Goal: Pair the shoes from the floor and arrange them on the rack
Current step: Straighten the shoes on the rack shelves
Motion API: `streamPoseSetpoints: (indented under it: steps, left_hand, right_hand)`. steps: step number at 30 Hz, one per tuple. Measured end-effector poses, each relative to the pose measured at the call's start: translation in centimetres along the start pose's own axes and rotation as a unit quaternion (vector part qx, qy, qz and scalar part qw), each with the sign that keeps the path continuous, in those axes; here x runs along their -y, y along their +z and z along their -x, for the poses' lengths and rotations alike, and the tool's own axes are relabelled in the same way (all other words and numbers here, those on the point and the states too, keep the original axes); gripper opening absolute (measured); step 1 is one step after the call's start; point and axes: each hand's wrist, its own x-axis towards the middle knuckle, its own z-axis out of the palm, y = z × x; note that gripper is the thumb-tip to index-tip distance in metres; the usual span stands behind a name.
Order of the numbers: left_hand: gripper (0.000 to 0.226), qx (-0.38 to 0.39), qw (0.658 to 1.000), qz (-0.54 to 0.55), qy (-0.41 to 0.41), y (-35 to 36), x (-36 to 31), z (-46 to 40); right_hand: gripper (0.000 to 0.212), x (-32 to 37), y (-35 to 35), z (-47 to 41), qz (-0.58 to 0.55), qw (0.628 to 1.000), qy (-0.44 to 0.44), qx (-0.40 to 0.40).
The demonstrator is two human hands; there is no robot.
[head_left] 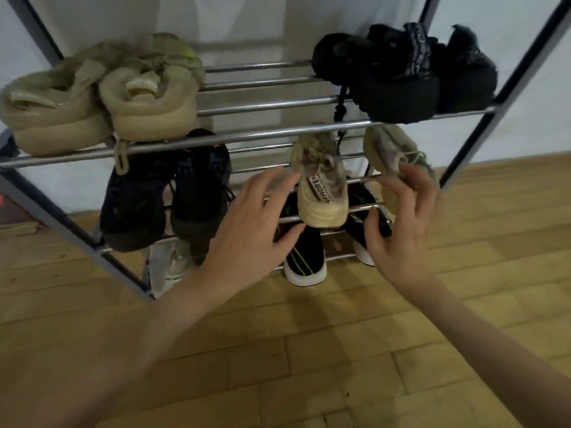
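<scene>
A metal shoe rack [247, 135] stands against the wall. Its top shelf bears a beige pair [102, 97] on the left and a black pair [401, 72] on the right. On the middle shelf sit a dark pair [167, 193] at left and two pale grey-beige sneakers, one [323, 186] in the middle and one [392, 159] to its right. My left hand [256, 223] hovers open just left of the middle sneaker. My right hand [404, 223] hovers with spread fingers in front of the right sneaker. Neither hand holds anything.
On the bottom shelf lies a black pair with green stripes and white soles [304, 257], and a pale shoe [167, 264] at left. A wooden floor [309, 350] spreads in front. A red-and-dark object [9, 208] lies at the far left edge.
</scene>
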Motion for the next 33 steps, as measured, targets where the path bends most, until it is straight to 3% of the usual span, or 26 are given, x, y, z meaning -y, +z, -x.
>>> streamPoseSetpoints:
  steps: [4,9,14,22,29,33]
  left_hand:
    - [0.078,0.091,0.995,0.023,-0.024,2.4,-1.8,-2.8]
    - [0.076,0.12,0.986,0.088,-0.079,4.7,-2.6,-4.5]
    - [0.065,0.088,0.988,0.083,-0.093,6.0,-3.4,-4.2]
    - [0.045,-0.009,0.988,0.105,-0.111,7.5,-6.0,-5.6]
    - [0.044,0.009,0.992,0.098,-0.078,9.9,-6.6,-7.8]
    - [0.044,0.019,0.993,0.101,-0.066,10.4,-6.1,-7.7]
  right_hand:
    - [0.06,-2.8,-1.3,0.2,0.047,0.988,0.142,-0.026]
    - [0.063,-5.6,-1.4,0.3,-0.015,0.976,0.213,0.05]
    - [0.068,-7.1,-1.7,0.0,0.009,0.978,0.18,0.104]
    - [0.062,-8.5,-1.3,-0.9,0.011,0.981,0.167,0.099]
    - [0.064,-9.1,-2.3,-0.9,0.028,0.982,0.117,0.147]
    - [0.052,-9.5,-2.4,-0.6,0.066,0.99,0.061,0.112]
